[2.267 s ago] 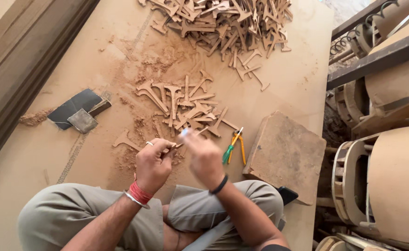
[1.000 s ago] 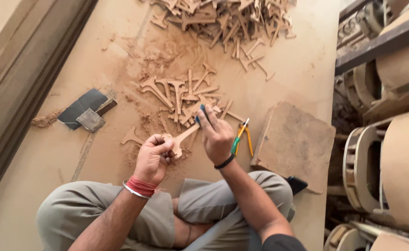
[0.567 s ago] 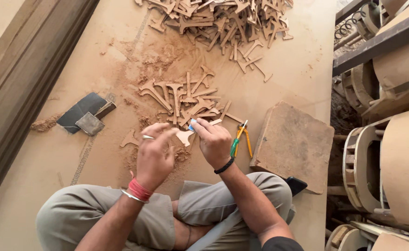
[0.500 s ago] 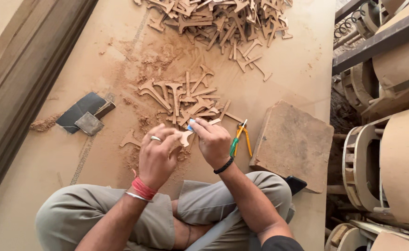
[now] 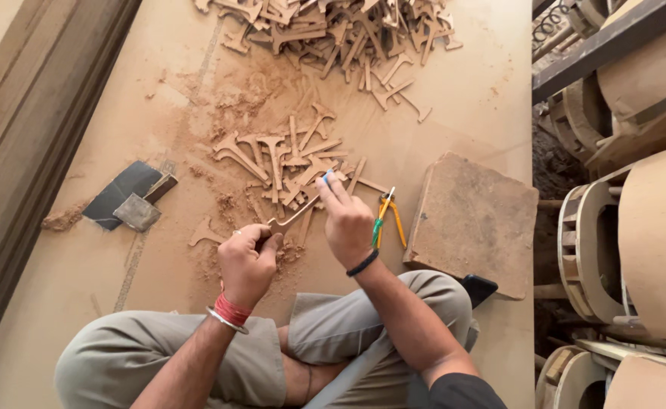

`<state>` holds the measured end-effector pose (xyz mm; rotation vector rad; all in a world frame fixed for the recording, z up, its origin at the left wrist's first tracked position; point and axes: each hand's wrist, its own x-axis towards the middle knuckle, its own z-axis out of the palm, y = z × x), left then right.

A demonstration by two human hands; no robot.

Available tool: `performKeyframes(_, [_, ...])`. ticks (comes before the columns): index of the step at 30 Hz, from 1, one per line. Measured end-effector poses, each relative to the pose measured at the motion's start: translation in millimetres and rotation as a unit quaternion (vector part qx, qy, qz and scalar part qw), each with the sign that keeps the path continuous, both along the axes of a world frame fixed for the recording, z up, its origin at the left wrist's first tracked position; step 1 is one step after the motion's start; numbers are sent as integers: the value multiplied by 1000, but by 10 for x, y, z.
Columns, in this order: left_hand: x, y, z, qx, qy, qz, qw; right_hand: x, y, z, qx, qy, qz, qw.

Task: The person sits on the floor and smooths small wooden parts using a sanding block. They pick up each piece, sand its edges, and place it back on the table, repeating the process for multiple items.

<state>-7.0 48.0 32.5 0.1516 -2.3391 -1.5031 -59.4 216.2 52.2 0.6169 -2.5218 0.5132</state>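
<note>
Sitting cross-legged on the sawdust-strewn board, the person is seen with a thin wooden cutout (image 5: 293,217) held between both hands, just below the small pile of cutouts (image 5: 287,159) at the middle of the board. Compared with a second ago, the cutout has been lowered a little and tilted so that its far end points up toward that pile, and the right hand has been drawn back from a raised, open-fingered reach to a closed grip near the piece's upper end. The piece appears to be under work with a small blue-tipped tool, probably filing or smoothing, though the tool's kind cannot be told.

The left hand (image 5: 248,261) is closed into a fist around the lower end of the cutout, below and slightly left of the small pile, its wrist ringed by a red thread and a metal bangle. The right hand (image 5: 348,223) is curled, fingers pinched on the blue-tipped tool (image 5: 325,177) and laid against the cutout's upper part, just below-right of the pile; a dark band is worn at its wrist.

Yellow-handled pliers (image 5: 386,220) lie right of the pile beside the right hand, with a flat square slab (image 5: 473,223) further right. A dark sheet with a small block (image 5: 128,201) lies left of the pile, and a larger heap of cutouts (image 5: 340,34) lies above it.
</note>
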Motion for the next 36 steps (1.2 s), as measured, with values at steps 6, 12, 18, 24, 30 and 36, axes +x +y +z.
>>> performKeyframes(6, [-12, -21, -172, 272, -143, -41, 951, 55, -32, 14, -5, 42, 87, 995])
performKeyframes(12, [-67, -71, -401, 463, -156, -117, 865, -17, -19, -20, 8, 50, 49, 998])
performKeyframes(18, [-27, -88, -493, 459, -147, -118, 868, -39, -5, -9, 62, 46, 35, 996])
performKeyframes(24, [-42, -69, -522, 516, -140, -121, 837, -58, -23, -1, 43, 84, 74, 993])
performKeyframes(30, [-5, -109, -544, 640, -181, -142, 733, -57, 32, -56, 8, 67, 7, 998])
performKeyframes(36, [-18, -170, -532, 698, -207, -203, 654, -68, 58, -170, 0, 124, 143, 982])
